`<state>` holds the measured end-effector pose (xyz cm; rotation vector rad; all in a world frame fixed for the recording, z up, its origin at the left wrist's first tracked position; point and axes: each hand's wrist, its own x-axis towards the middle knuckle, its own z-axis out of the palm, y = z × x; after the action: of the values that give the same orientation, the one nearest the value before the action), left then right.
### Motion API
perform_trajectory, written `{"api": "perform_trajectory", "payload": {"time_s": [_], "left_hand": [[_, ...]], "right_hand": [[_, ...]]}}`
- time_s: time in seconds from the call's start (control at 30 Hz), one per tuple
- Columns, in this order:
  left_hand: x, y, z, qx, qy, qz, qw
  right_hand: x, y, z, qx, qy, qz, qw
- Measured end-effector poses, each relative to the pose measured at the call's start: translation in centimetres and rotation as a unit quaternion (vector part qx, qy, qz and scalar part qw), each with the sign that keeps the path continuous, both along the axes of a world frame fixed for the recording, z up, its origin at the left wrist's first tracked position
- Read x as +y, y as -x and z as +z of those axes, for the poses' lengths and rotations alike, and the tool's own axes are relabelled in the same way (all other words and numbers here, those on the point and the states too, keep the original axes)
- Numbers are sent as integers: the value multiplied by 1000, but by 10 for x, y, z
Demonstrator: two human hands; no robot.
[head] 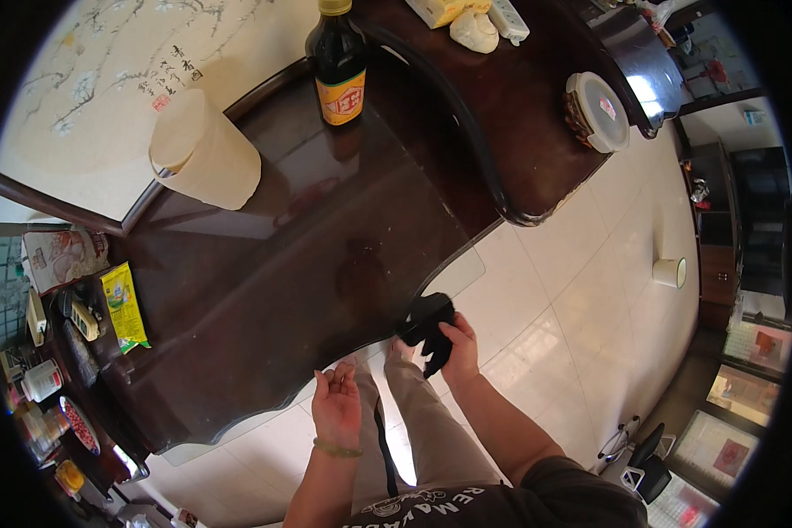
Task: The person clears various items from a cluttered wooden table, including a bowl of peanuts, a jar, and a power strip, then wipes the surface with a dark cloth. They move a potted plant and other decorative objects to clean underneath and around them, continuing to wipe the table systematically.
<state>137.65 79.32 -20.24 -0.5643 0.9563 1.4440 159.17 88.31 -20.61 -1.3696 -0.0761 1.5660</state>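
Observation:
My right hand [460, 346] grips a black glove [435, 327], or a similar limp black cloth item, whose finger-like ends hang down beside the table edge. Palm up and fingers curled loosely, my left hand [336, 402] wears a bracelet at the wrist and holds nothing. It is near the wavy front edge of a dark, glossy wooden table [270, 310]. Farther back on the table stand a dark glass bottle [340, 72] with a yellow cap and label, and a beige, cup-shaped paper or cloth item [214, 158]. A yellow-green packet [124, 307] lies at the left.
A raised dark wooden surface [521, 132] at the upper right bears a round lidded container [597, 112], a white power strip [507, 20] and a crumpled pale item [474, 32]. Jars, packets and a dish of red items [79, 424] crowd the left side. A pale cylinder [668, 272] is on the right.

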Motion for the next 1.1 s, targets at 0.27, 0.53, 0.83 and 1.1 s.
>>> {"api": "perform_trajectory", "payload": {"time_s": [0.27,0.53,0.83,1.1], "left_hand": [[3,2,17,-16,29,-8,999],[7,4,31,-4,52,-20,998],[10,6,39,-18,62,-23,998],[9,6,44,12,70,-49,996]], "right_hand": [[-30,-24,-52,-550,-186,184,793],[-36,11,-58,-459,-240,310,797],[49,37,-33,-594,-502,439,451],[118,20,-30,-641,-451,418,459]]}}
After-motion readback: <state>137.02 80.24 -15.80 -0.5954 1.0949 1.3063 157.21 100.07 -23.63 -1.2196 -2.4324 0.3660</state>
